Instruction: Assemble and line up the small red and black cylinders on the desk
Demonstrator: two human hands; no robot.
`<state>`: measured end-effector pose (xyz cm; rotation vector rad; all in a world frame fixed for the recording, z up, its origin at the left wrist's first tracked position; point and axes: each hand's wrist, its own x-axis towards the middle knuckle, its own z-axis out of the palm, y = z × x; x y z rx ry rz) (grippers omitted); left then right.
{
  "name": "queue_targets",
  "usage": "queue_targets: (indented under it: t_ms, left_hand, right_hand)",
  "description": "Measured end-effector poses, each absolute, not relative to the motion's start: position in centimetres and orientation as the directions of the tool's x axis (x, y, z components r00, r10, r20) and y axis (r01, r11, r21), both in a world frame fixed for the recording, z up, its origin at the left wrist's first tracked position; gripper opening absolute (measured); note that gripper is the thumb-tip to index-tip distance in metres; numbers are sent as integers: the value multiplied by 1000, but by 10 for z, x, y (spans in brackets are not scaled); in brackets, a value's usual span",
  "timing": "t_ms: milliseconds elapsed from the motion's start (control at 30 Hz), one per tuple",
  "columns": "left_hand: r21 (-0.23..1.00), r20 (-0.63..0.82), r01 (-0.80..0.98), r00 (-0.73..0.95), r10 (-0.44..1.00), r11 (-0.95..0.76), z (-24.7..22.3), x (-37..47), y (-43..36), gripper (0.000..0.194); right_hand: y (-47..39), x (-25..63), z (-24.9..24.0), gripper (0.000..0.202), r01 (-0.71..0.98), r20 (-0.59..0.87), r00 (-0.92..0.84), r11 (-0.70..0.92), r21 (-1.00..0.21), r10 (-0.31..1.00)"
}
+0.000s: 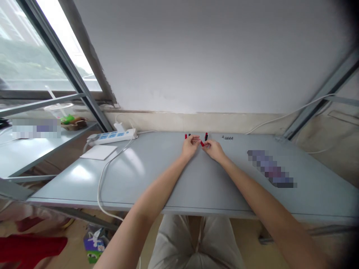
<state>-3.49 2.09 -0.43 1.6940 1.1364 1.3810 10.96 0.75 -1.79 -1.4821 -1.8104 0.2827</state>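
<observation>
Near the far side of the grey table, a small red cylinder sits between my two hands. My right hand pinches it between thumb and fingers. Just left of it is my left hand, its fingers curled and bunched near the red cylinder's upper end; anything inside them is too small to make out. Behind the right hand stands a red-and-black cylinder. Another small red cylinder is upright behind the left hand, with a dark one close by, partly covered.
Several small metallic pieces form a row right of my hands. A blurred-out flat object lies farther right. At the left are a power strip, a white flat square and a white cable crossing the table edge.
</observation>
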Motion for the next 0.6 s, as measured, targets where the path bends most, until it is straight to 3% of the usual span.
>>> queue_targets:
  t_ms: [133,267,400,600]
  left_hand:
    - [892,418,262,-169,892,-368,1,-44,25,17]
    - [934,347,202,-325,880,-293,1,-57,35,18]
    - [966,259,124,-361,896,-229,-4,-61,41,18]
    - [967,250,141,-345,905,-214,-8,-59,43,17]
  right_hand:
    - [25,93,-16,3,727,277,49,156,-668,960]
    - [45,76,-19,2,714,202,97,73,-696,975]
    - [57,64,-22,4,727,175,153,10,-687,973]
    - [59,54,-20,14,750,177,223,-52,-659,959]
